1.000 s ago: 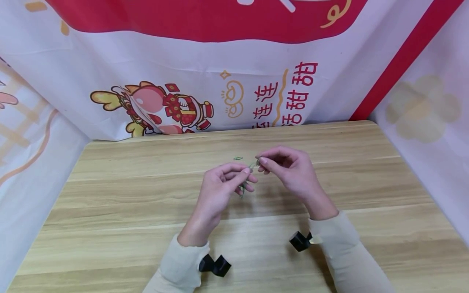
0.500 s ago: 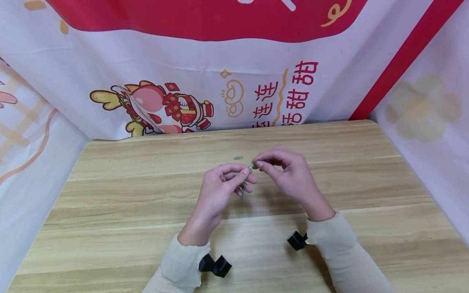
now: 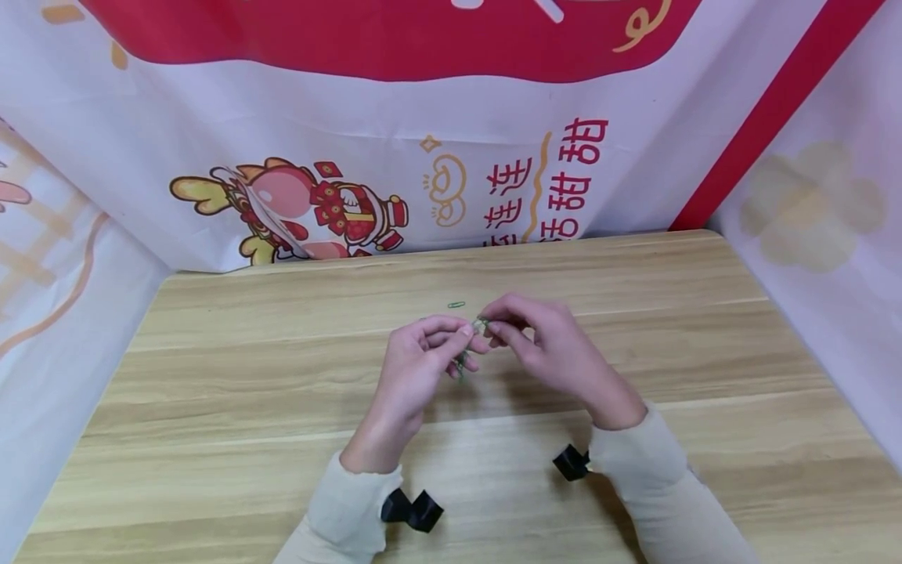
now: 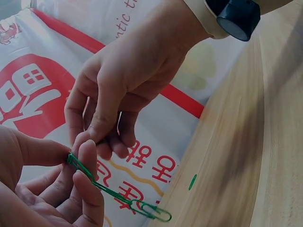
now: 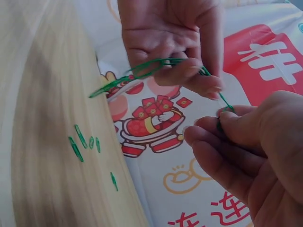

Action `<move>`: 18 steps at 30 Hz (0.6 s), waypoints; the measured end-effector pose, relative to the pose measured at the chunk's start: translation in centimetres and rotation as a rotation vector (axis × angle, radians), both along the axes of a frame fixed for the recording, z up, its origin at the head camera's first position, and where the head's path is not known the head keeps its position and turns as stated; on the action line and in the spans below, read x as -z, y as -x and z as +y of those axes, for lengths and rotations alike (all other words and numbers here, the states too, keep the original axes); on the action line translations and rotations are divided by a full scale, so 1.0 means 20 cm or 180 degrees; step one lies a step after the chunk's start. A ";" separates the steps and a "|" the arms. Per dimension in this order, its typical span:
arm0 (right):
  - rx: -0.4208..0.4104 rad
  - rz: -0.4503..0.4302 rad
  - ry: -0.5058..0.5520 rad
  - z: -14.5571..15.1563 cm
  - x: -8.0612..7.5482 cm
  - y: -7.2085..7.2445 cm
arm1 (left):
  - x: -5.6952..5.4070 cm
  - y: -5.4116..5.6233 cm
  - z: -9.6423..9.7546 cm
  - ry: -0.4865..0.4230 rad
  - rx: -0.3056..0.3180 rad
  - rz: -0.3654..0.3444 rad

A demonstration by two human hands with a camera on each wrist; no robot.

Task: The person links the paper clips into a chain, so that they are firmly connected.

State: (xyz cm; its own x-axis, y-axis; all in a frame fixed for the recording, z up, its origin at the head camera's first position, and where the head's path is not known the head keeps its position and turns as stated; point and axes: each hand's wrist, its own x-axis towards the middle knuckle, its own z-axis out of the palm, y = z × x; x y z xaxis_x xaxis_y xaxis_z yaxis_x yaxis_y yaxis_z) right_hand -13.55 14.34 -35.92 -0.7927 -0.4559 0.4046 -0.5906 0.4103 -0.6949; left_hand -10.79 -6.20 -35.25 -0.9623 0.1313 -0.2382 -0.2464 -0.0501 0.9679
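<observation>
My left hand (image 3: 423,356) pinches green paper clips between thumb and forefinger. From it hangs a chain of linked green paper clips (image 4: 113,191), seen crossing its fingers in the left wrist view. Close on the right, my right hand (image 3: 546,345) pinches a green paper clip (image 5: 228,103) that reaches up to the left fingertips in the right wrist view. The two hands' fingertips nearly meet above the table. Fingers cover much of the clip in the right hand, so I cannot tell whether it is hooked to the chain.
A loose green paper clip (image 3: 456,304) lies on the wooden table (image 3: 247,407) beyond the hands. Several more loose paper clips (image 5: 75,149) appear in the right wrist view. A printed cloth (image 3: 352,110) hangs behind the table's far edge.
My right hand has moved left and slightly nearer, bringing its paper clip up to the left fingertips. The left hand has barely moved and keeps its grip on the chain.
</observation>
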 end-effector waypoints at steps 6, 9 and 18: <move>0.0241 -0.0104 -0.0034 0.03 -0.03 -0.01 | 0.00 0.00 -0.01 0.0101 0.0046 0.0062; 0.0346 -0.0261 0.0057 0.04 -0.04 -0.01 | 0.00 0.00 -0.02 0.0105 0.0087 0.0076; 0.0441 -0.0466 0.0353 0.05 -0.06 -0.01 | 0.00 0.00 -0.03 0.0106 0.0182 0.0071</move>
State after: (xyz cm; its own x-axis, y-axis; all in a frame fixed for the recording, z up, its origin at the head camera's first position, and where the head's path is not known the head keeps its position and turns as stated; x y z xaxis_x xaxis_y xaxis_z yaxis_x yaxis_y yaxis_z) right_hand -13.29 15.44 -34.74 -0.8986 -0.2978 0.3222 -0.4235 0.3969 -0.8143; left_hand -10.88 -6.71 -35.33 -0.9586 0.1785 -0.2218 -0.2262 -0.0043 0.9741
